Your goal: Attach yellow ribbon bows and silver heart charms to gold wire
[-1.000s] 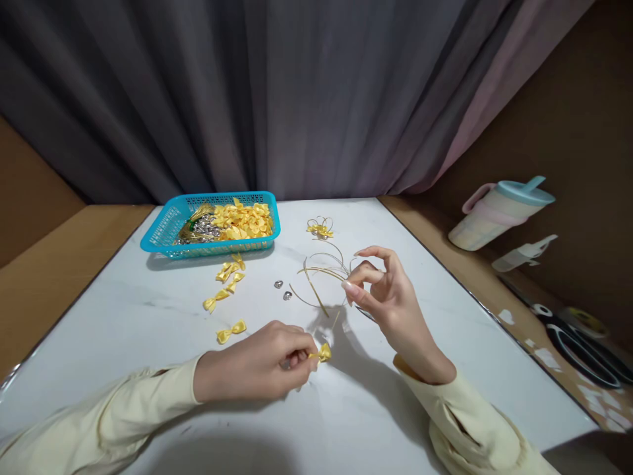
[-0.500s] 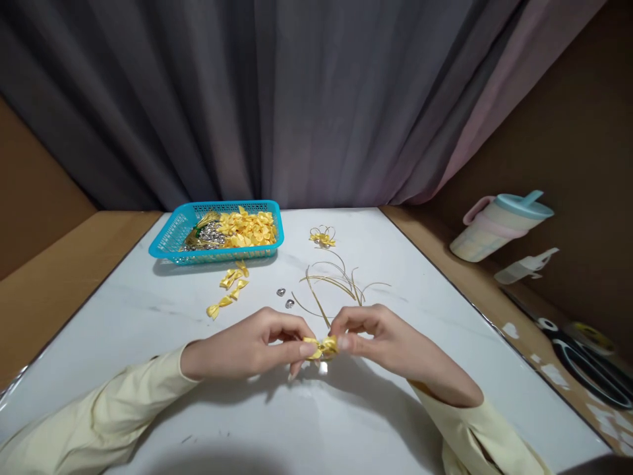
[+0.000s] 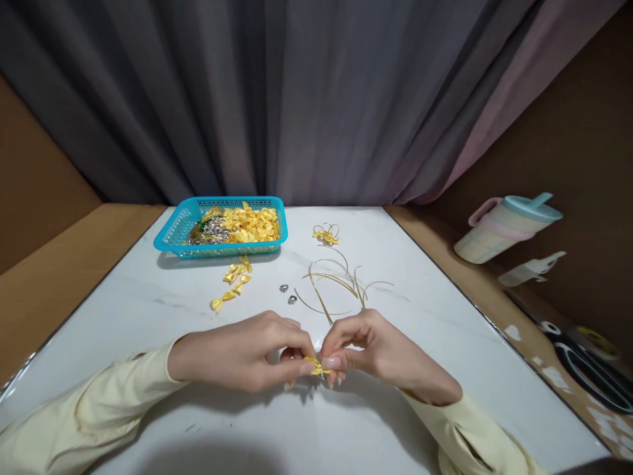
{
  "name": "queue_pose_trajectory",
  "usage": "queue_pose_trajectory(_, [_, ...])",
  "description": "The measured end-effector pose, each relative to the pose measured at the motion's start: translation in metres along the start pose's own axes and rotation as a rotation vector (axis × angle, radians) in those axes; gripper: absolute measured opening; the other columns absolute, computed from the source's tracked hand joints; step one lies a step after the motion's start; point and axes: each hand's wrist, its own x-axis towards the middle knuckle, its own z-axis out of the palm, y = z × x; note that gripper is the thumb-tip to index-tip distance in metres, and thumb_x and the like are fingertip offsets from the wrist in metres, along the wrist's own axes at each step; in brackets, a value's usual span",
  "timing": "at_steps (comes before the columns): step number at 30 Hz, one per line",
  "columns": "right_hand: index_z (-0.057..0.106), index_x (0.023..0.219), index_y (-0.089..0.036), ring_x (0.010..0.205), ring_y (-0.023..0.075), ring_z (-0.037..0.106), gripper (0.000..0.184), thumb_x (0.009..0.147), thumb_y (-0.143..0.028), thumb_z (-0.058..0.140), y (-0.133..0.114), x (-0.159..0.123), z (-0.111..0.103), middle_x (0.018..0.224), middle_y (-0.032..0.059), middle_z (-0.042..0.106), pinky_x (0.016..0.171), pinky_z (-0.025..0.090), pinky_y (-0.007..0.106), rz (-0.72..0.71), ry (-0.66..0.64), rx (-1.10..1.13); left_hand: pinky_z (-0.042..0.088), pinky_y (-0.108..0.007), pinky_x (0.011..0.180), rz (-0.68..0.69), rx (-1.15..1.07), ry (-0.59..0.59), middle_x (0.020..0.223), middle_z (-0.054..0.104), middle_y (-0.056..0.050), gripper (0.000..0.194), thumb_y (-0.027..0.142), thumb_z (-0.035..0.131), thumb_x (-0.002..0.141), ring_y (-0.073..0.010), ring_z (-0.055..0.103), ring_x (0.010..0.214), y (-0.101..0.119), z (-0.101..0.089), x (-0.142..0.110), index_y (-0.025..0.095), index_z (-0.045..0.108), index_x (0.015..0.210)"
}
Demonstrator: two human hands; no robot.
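A small yellow ribbon bow point(image 3: 315, 365) is pinched between both hands low over the white table point(image 3: 148, 310). My left hand point(image 3: 242, 353) grips its left side with thumb and fingers closed. My right hand point(image 3: 368, 346) pinches its right side, fingers curled. A thin gold wire runs from the pinch up to a bundle of gold wires point(image 3: 336, 284) lying just beyond my hands. Two small silver hearts point(image 3: 287, 294) lie left of the wires.
A blue basket point(image 3: 171, 234) of yellow bows and silver pieces stands at the back. Loose yellow bows point(image 3: 231, 285) lie in front of it. A finished wire-and-bow piece point(image 3: 325, 234) rests at the back centre. A pastel lidded cup point(image 3: 504, 227) and black scissors point(image 3: 588, 369) sit on the right ledge.
My right hand came down from the wires to meet the left hand at the bow. Both hands then drew slightly nearer to me, closing on the bow.
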Motion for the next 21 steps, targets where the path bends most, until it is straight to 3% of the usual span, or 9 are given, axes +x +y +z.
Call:
queue_pose_trajectory(11, [0.065, 0.086, -0.017, 0.064, 0.0103, 0.055, 0.013, 0.076, -0.025, 0.067, 0.0013, 0.0008, -0.0050, 0.072, 0.0008, 0.063, 0.061, 0.044, 0.023, -0.077, 0.096, -0.005, 0.037, -0.020, 0.058, -0.143, -0.236, 0.046, 0.076, 0.068, -0.004, 0.031, 0.037, 0.045, 0.090, -0.0118, 0.055, 0.065, -0.0053, -0.0028, 0.0006, 0.014, 0.065, 0.086])
queue_pose_trajectory(21, [0.064, 0.082, -0.016, 0.068, 0.0137, 0.058, 0.013, 0.077, -0.028, 0.066, -0.0024, -0.0032, -0.0042, 0.074, 0.0027, 0.064, 0.065, 0.046, 0.027, -0.109, 0.103, -0.148, 0.036, -0.019, 0.056, -0.259, -0.315, 0.094, 0.075, 0.065, -0.001, 0.024, 0.037, 0.053, 0.085, -0.0115, 0.052, 0.065, -0.0021, -0.0042, 0.0037, 0.015, 0.064, 0.086])
